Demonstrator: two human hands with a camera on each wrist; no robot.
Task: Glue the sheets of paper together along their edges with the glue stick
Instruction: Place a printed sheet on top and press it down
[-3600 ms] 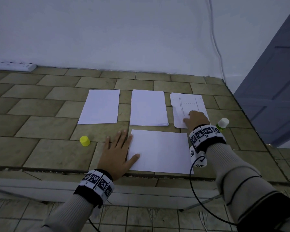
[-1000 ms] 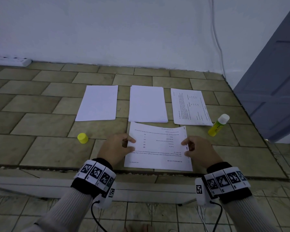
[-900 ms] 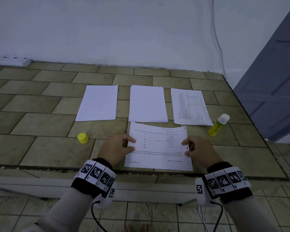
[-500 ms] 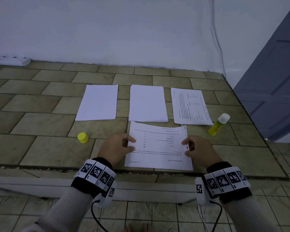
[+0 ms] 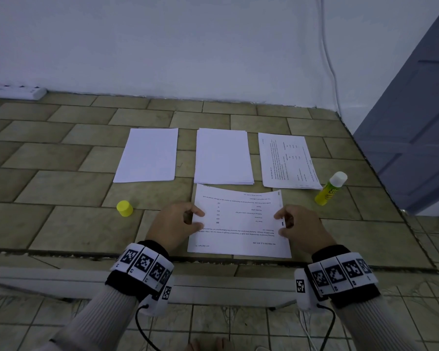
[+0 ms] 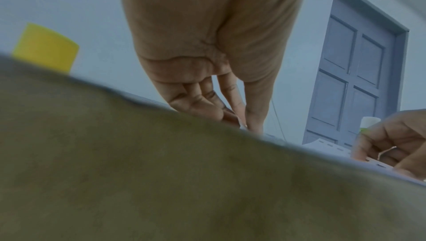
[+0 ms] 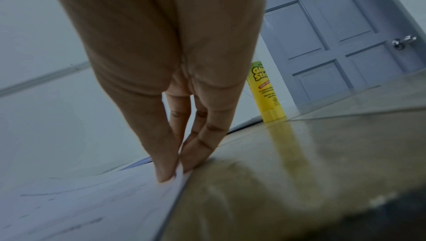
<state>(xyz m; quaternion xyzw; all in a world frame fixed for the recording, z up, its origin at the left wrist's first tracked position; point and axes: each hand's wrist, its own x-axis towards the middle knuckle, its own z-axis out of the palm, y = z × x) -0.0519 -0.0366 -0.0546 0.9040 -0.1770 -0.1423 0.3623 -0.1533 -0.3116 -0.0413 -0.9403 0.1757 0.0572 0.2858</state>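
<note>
The left hand [image 5: 174, 225] and right hand [image 5: 302, 225] each pinch a side edge of the printed sheet [image 5: 238, 224] on the tiled table [image 5: 61, 193]

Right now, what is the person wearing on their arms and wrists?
Both arms are in pale ribbed sleeves. Each wrist carries a black band ringed with white tiles printed with black square codes, matched on the right wrist. A white module hangs under each band, trailing a thin black cable. Both hands are bare.
</note>
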